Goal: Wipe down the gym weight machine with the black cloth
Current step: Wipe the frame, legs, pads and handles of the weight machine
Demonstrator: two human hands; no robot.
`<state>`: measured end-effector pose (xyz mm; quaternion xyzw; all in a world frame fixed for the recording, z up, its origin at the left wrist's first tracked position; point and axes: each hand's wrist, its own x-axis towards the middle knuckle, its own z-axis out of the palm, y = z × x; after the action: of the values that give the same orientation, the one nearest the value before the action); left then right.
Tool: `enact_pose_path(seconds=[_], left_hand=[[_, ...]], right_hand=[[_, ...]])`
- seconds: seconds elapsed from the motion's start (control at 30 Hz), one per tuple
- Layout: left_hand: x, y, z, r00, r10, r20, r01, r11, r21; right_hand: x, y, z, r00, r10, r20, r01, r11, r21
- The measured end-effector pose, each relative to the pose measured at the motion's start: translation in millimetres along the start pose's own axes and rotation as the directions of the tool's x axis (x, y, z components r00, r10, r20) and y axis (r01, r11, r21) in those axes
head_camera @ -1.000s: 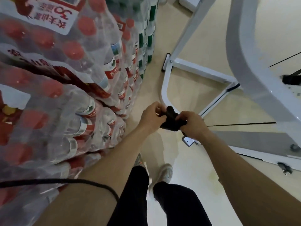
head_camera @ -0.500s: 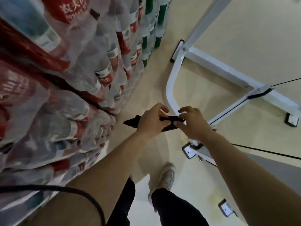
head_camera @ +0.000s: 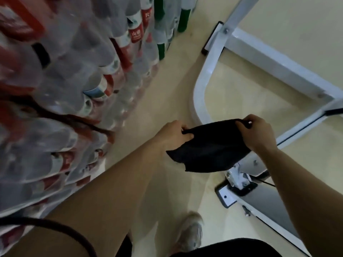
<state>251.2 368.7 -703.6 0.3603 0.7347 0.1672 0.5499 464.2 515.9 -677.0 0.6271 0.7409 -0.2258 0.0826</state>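
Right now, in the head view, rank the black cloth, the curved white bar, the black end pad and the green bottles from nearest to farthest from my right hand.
1. The black cloth, pinched in the right hand.
2. The curved white bar, on the floor, ahead-left.
3. The black end pad, at the bar's far end.
4. The green bottles, beyond, farther left.

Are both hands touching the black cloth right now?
Touching. Head view: the left hand pinches the black cloth at its left edge, the right hand at its upper right corner.

Bare forearms (head_camera: 115,191), black trousers (head_camera: 228,247), a pale worn sneaker (head_camera: 191,232).
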Motion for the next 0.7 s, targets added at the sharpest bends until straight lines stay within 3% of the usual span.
enact_pose_path(seconds=[0.1,0.2,0.33,0.4,0.47,0.53,0.6,0.7], left_hand=[[54,-7,15,0.988,0.029,-0.15,-0.033,0.999,-0.023],[106,-8,22,0.935,0.046,-0.352,-0.034,0.999,0.042],[160,-9,23,0.8,0.088,-0.593,-0.013,0.991,0.13],[173,-9,29,0.717,0.098,-0.69,0.051,0.98,0.192],[175,-6,41,0.625,0.042,-0.779,0.102,0.986,0.135],[168,-3,59,0.555,-0.037,-0.831,0.08,0.997,0.009],[163,-2,80,0.563,-0.087,-0.822,0.043,0.996,-0.077],[165,1,105,0.712,-0.186,-0.677,0.009,0.967,-0.256]], right_hand=[[43,10,29,0.999,0.004,-0.034,-0.005,0.999,-0.04],[85,3,58,0.997,-0.013,-0.076,0.015,1.0,0.027],[124,-8,93,0.993,-0.115,-0.018,0.116,0.984,0.134],[128,-9,106,0.983,-0.178,0.042,0.176,0.983,0.045],[125,-10,111,0.976,-0.219,-0.009,0.217,0.97,-0.109],[118,-13,111,0.946,-0.293,-0.138,0.271,0.95,-0.158],[112,-15,114,0.923,-0.344,-0.169,0.333,0.938,-0.094],[101,-22,131,0.948,-0.311,0.071,0.297,0.942,0.158]])
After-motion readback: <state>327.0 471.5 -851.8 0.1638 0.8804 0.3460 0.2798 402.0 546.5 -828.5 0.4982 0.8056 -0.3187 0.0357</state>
